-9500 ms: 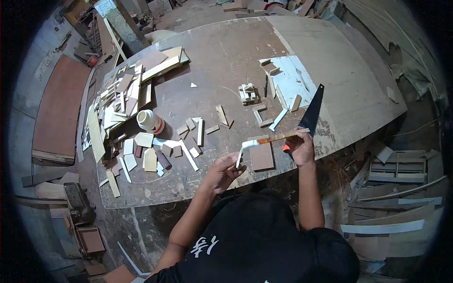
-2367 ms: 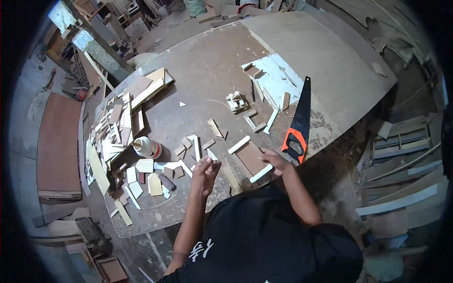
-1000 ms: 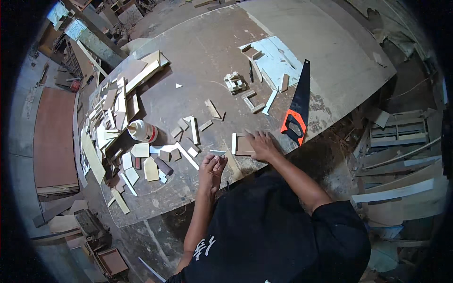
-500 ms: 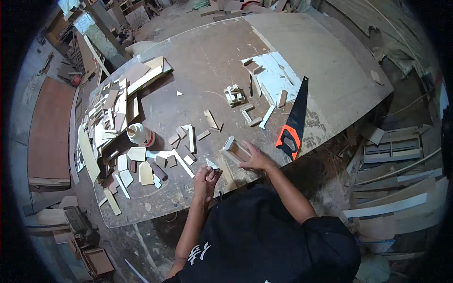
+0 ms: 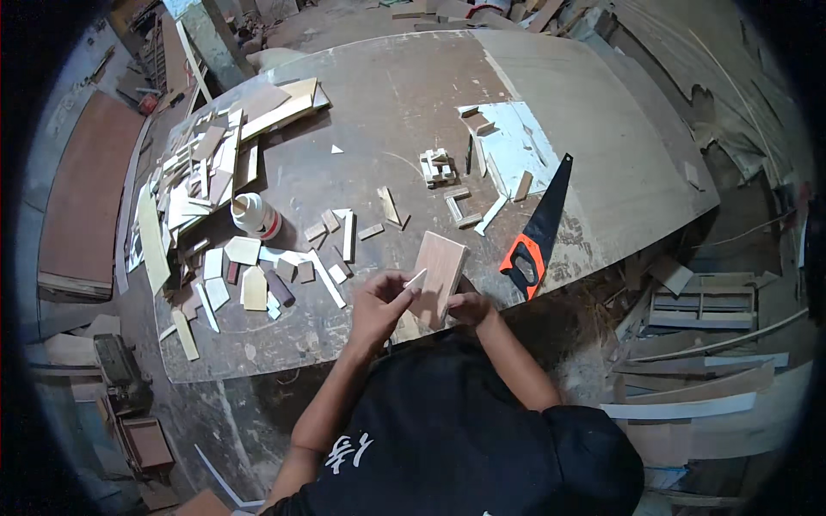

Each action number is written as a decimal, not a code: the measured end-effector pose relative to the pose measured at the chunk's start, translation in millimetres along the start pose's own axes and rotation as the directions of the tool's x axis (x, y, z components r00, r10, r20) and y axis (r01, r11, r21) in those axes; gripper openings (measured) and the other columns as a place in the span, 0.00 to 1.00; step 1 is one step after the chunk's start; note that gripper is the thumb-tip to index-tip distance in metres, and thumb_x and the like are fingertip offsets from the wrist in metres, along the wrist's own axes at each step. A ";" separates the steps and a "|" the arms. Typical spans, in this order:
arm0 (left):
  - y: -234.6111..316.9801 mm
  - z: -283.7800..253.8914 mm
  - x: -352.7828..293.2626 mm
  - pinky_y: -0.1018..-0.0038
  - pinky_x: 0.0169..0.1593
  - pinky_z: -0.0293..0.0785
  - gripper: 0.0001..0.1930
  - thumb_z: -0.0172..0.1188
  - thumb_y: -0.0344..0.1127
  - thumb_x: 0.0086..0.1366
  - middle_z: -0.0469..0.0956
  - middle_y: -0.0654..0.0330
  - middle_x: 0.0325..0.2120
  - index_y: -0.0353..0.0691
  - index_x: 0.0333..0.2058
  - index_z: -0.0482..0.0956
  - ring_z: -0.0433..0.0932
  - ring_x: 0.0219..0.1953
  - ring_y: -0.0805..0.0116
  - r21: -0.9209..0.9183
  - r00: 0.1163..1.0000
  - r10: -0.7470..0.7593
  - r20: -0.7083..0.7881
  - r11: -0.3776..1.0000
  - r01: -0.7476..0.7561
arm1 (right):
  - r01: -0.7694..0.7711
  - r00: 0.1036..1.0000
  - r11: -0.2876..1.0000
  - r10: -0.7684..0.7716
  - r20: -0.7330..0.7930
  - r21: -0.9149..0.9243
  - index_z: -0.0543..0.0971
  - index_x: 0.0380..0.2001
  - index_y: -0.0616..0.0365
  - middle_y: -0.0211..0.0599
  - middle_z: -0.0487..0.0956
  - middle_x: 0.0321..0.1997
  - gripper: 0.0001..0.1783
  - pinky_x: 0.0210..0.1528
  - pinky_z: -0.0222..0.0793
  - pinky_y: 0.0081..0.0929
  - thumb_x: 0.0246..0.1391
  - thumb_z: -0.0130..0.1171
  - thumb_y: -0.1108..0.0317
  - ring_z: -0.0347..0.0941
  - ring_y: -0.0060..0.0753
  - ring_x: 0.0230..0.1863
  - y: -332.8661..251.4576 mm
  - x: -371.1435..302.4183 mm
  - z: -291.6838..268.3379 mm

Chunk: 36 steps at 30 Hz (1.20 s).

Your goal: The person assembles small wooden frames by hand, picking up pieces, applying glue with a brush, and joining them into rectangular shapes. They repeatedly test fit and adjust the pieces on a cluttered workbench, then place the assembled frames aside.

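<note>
Between my hands a flat rectangular wooden piece (image 5: 442,265) stands tilted up at the table's near edge, its brown face showing. My right hand (image 5: 472,308) is closed on its lower right side, some fingers hidden behind it. My left hand (image 5: 379,308) pinches a small pale wood piece (image 5: 417,279) against or just in front of that face; I cannot tell if they touch. A handsaw (image 5: 540,232) with an orange and black handle lies to the right. Left of my hands are small wood offcuts (image 5: 348,236) and a white bottle (image 5: 255,217).
A heap of wood scraps (image 5: 194,185) covers the table's left side. Farther back are a small assembled wood piece (image 5: 437,168) and a pale sheet (image 5: 516,142) with strips on it. Boards and a wooden frame (image 5: 701,301) lie beyond the right edge of the worn table (image 5: 370,103).
My right hand has lifted and turned the wooden piece, so its flat face now shows. My left hand has brought the small pale piece closer to it. The view has shifted slightly.
</note>
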<state>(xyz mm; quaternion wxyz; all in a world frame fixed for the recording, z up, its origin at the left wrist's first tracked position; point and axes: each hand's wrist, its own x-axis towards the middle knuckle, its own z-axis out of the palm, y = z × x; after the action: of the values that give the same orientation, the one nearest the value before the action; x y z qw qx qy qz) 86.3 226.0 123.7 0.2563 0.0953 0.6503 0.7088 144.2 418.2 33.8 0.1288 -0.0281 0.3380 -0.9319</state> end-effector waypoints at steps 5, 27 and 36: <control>14.6 10.9 -7.1 0.80 0.38 0.74 0.04 0.61 0.26 0.62 0.80 0.64 0.28 0.33 0.35 0.78 0.77 0.31 0.79 0.055 0.994 0.074 0.078 0.995 -0.078 | 0.040 0.998 0.999 -0.039 -0.041 0.023 0.55 0.66 0.60 0.46 0.68 0.62 0.55 0.67 0.59 0.45 0.28 0.66 0.65 0.65 0.47 0.63 -3.4 -6.4 8.7; 32.4 32.8 -10.1 0.78 0.38 0.78 0.13 0.68 0.25 0.56 0.82 0.56 0.31 0.33 0.41 0.79 0.83 0.33 0.72 0.338 0.846 0.534 -0.003 0.796 -0.501 | 0.213 0.976 0.977 -0.212 0.049 0.001 0.52 0.67 0.60 0.46 0.57 0.70 0.57 0.68 0.59 0.42 0.35 0.71 0.61 0.60 0.45 0.67 -22.9 5.5 61.2; 23.8 34.2 -7.7 0.76 0.42 0.77 0.15 0.68 0.24 0.56 0.82 0.57 0.30 0.33 0.42 0.75 0.82 0.34 0.73 0.259 0.873 0.479 -0.086 0.857 -0.445 | 0.234 0.972 0.972 -0.234 0.016 -0.019 0.53 0.66 0.63 0.47 0.60 0.68 0.55 0.68 0.57 0.41 0.35 0.69 0.59 0.61 0.45 0.67 -17.3 4.3 61.3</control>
<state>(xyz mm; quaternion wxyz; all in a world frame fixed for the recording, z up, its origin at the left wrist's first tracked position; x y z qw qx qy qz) 103.1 251.6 153.0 0.0167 0.2252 0.7032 0.6742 144.8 391.7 91.9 0.0201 -0.0752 0.3411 -0.9368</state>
